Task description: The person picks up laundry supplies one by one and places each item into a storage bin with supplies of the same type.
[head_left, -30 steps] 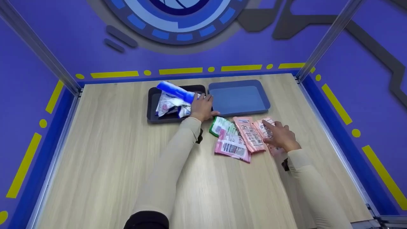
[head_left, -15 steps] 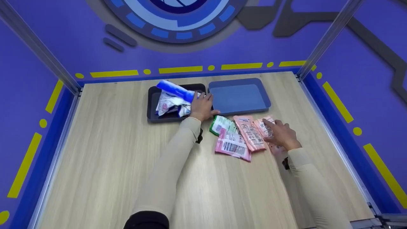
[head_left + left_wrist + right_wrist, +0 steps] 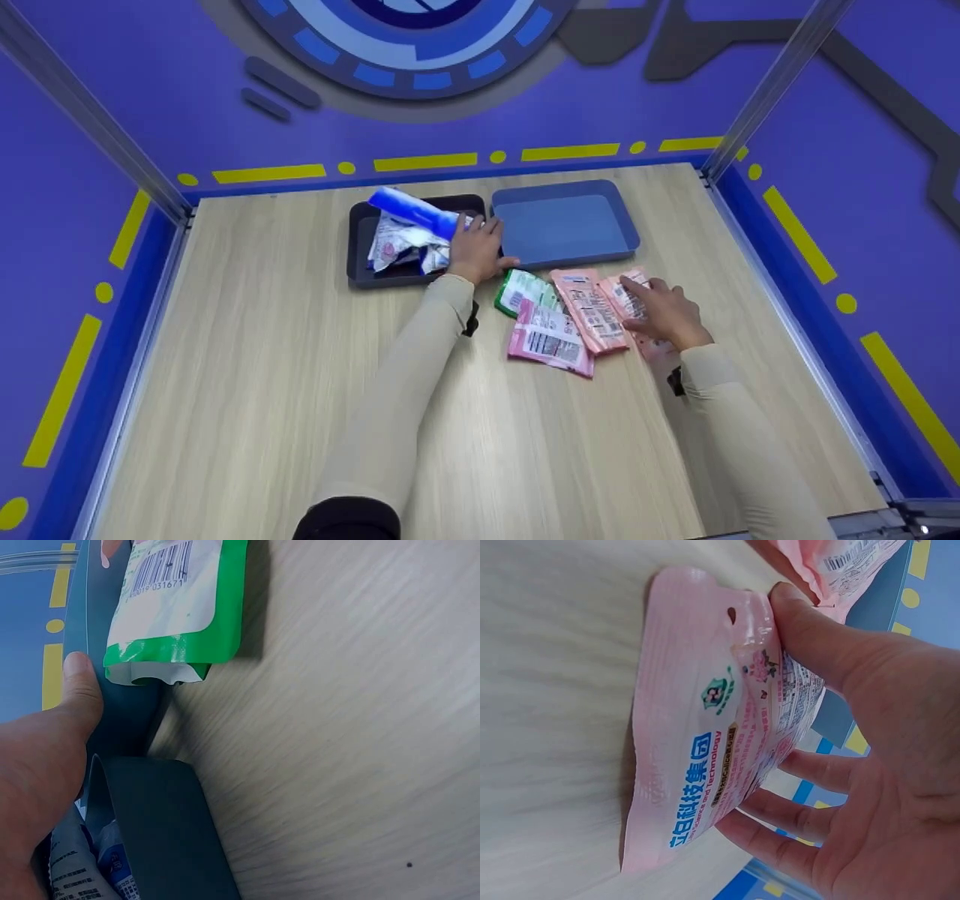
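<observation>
1. Got the rightmost pink packet [image 3: 705, 742] pinched across its width, right hand [image 3: 664, 311] thumb opposite fingers, probably to stop limp plastic sliding
2. Resting left hand [image 3: 476, 251], fingers loose, on the blue packet [image 3: 412, 213] in the black tray [image 3: 386, 280], maybe just steadying
3. Lying on the desk [image 3: 262, 375], right of the other packets [image 3: 551, 341], long axis slanted, pointing far end toward the blue tray [image 3: 566, 232]

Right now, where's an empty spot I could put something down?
The table is bare left of the black tray, and between the sleeves, this side of the packets. The blue tray looks empty too. Crowded spots: the black tray, and just in front of the blue tray.
</observation>
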`<state>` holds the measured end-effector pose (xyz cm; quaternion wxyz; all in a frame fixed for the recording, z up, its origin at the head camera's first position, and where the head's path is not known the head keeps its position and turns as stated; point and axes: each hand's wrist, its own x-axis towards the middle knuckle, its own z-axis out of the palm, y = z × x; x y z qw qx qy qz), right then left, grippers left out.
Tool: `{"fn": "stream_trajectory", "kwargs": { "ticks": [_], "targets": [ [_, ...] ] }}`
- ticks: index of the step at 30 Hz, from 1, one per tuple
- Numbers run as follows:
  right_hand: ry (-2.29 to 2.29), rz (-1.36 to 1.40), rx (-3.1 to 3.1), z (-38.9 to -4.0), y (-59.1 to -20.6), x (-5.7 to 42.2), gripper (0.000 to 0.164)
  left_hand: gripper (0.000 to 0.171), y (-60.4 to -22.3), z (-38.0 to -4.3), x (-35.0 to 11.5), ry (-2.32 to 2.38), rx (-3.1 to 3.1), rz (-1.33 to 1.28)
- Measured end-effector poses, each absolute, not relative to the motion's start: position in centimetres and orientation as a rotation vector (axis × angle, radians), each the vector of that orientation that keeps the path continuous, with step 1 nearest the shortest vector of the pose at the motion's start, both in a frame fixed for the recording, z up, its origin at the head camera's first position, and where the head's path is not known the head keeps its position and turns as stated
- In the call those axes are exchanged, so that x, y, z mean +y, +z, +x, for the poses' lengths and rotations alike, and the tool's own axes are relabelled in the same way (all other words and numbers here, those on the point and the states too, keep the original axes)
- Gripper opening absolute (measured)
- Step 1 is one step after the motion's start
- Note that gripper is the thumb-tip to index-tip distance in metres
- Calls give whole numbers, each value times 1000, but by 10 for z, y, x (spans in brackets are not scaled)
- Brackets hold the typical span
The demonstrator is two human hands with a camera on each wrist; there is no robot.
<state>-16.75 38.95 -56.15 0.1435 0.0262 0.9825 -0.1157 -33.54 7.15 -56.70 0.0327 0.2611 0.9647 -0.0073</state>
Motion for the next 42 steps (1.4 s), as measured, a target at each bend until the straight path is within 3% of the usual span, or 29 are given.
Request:
{"fn": "stream_trajectory", "kwargs": {
  "ticks": [42],
  "targets": [
    [-378,130,2800,-169,-563,389,84,90,-564,-335,71,-40,2957,810]
  ]
}}
